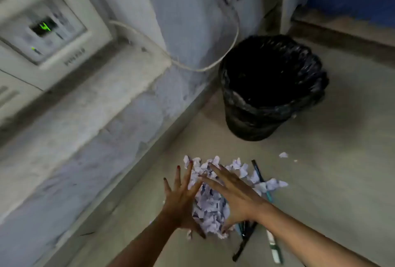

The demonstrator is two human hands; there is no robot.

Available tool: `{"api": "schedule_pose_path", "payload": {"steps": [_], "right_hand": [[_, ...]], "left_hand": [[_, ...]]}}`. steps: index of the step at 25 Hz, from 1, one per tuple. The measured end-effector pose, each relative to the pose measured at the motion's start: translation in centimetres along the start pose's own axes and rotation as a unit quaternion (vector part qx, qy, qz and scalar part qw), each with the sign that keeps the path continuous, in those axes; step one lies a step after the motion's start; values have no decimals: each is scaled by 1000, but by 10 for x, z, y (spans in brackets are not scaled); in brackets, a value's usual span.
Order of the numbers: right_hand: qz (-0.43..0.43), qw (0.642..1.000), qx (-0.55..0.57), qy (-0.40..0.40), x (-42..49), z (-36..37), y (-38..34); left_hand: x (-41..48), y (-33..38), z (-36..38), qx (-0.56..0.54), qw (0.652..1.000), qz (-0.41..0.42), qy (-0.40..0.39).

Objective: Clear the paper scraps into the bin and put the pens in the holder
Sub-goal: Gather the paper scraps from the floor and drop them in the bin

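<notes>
A heap of white torn paper scraps (210, 207) lies on the floor in front of me. My left hand (181, 198) presses against its left side with fingers spread. My right hand (237, 196) lies flat over its right side, fingers apart. Together the two hands cup the heap from both sides. Several pens lie beside and partly under the scraps: a teal pen (261, 179), a black pen (244, 243) and a white-and-green pen (274, 247). One stray scrap (283, 155) sits apart to the right. A black bin (272, 87) lined with a black bag stands beyond the heap. No pen holder is in view.
A pale wall with a stone ledge (89, 100) runs along the left. On it sits a white appliance (42, 29) with a green display. A cream cable (213, 61) hangs down near the bin. A wooden skirting (342, 31) borders the floor at the back right.
</notes>
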State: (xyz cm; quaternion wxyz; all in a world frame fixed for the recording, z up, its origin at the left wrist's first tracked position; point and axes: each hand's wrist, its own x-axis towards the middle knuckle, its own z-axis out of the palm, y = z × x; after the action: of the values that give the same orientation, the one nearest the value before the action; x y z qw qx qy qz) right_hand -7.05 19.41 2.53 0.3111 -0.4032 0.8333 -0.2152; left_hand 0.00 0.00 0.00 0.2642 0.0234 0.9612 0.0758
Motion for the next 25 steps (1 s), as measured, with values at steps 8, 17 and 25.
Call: {"api": "schedule_pose_path", "payload": {"steps": [8,17,25], "right_hand": [[-56,994,-93,-12,96,95,22],[-39,993,-64,89,108,40,9],[-146,925,-103,335,28,-222,-35]], "left_hand": [[38,-18,92,-18,995,-30,91],[47,-28,16,-186,978,15,95],[44,60,-239,-204,882,176,387]]}}
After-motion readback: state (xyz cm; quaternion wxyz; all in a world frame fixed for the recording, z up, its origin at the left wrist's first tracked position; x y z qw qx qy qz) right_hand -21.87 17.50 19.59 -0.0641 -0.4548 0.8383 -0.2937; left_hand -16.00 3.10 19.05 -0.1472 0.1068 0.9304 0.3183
